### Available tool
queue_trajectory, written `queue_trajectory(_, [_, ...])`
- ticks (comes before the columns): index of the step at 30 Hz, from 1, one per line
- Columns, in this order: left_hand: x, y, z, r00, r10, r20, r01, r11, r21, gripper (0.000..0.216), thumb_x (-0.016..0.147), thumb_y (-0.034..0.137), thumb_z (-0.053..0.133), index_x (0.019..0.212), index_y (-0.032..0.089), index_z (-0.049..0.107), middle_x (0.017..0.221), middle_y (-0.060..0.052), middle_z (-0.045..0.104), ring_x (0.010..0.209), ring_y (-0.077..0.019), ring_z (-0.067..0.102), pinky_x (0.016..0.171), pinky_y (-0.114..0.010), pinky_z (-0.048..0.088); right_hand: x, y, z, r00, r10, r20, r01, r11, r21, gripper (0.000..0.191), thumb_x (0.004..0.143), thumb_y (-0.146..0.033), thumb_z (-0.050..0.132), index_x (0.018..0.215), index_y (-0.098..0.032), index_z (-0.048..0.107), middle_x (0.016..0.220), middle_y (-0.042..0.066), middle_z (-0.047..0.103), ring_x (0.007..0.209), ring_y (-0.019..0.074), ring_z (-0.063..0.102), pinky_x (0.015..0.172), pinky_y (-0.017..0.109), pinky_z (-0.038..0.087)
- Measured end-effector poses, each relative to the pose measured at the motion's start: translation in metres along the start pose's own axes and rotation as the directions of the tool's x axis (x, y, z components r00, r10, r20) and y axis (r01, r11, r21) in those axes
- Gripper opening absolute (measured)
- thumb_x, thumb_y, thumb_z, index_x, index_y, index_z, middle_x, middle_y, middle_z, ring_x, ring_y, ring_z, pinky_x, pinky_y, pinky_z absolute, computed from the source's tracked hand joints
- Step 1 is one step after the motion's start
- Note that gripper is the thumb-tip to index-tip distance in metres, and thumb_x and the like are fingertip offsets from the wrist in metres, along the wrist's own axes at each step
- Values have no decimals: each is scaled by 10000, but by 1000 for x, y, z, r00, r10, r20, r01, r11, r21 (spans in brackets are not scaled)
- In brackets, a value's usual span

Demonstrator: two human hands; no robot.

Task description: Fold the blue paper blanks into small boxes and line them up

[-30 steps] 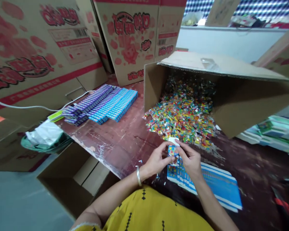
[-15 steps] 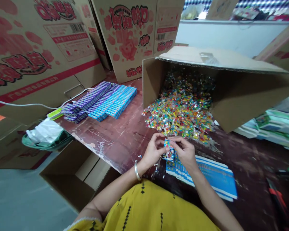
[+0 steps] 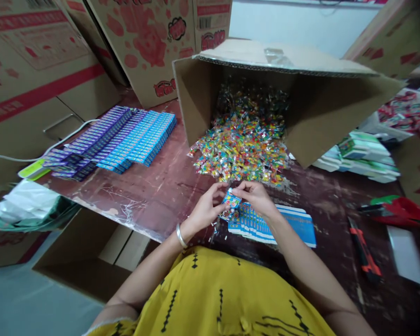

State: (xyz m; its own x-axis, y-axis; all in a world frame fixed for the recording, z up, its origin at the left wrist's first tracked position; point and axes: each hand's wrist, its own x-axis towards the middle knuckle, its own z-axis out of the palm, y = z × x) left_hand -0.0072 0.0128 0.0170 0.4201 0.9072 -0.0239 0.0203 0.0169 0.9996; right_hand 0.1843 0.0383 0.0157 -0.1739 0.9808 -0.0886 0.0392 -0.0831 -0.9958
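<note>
A small blue printed candy box [image 3: 231, 204] is held in front of me. My left hand [image 3: 210, 201] grips its left side between thumb and fingers. At the box's top end, my right hand [image 3: 255, 197] is closed with thumb and forefinger pinched on a white flap. Under and beside my right wrist lies a fanned stack of flat blue cartons [image 3: 297, 226]. Just beyond both hands, a heap of colourful wrapped candies [image 3: 241, 149] spills from a cardboard box [image 3: 192, 93] lying on its side.
Rows of purple boxes [image 3: 101, 130] and blue boxes [image 3: 143, 140] stand at left on the table [image 3: 168, 186]. A red and black utility knife [image 3: 364, 252] lies at right, near green-white cartons [image 3: 364, 151]. An open carton [image 3: 73, 266] stands below the table's left edge.
The view has tilted down and turned right, so the knife shows more fully. My right hand has shifted to the small box's top end, and the box is tilted differently.
</note>
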Motion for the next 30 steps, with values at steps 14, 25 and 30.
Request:
queue_trajectory(14, [0, -1, -8, 996, 73, -57, -65, 987, 145, 413, 846, 216, 619, 1251, 218, 536, 1092, -71, 662, 988, -187, 629, 923, -350, 484, -4, -10, -8, 978, -40, 207, 104, 946, -307, 236, 754, -312, 723, 965, -206, 705, 815, 11, 695, 685, 149, 627, 631, 266, 499])
queue_trajectory(25, [-26, -21, -33, 881, 47, -471, -3, 996, 94, 750, 716, 340, 774, 1360, 205, 415, 1346, -139, 544, 1225, -260, 552, 1041, -436, 448, -10, 26, 56, 954, -279, -114, 238, 929, -282, 146, 815, -331, 649, 890, -213, 607, 869, 33, 641, 727, 161, 639, 664, 282, 541])
queue_trajectory(30, [-22, -19, -18, 807, 130, -576, 6, 974, 228, 867, 612, 354, 841, 1350, 208, 411, 1363, -139, 512, 1284, -302, 490, 1084, -453, 396, -15, 20, 71, 919, -381, -95, 325, 874, -362, 97, 835, -300, 627, 904, -235, 607, 943, 49, 619, 745, 161, 624, 655, 284, 547])
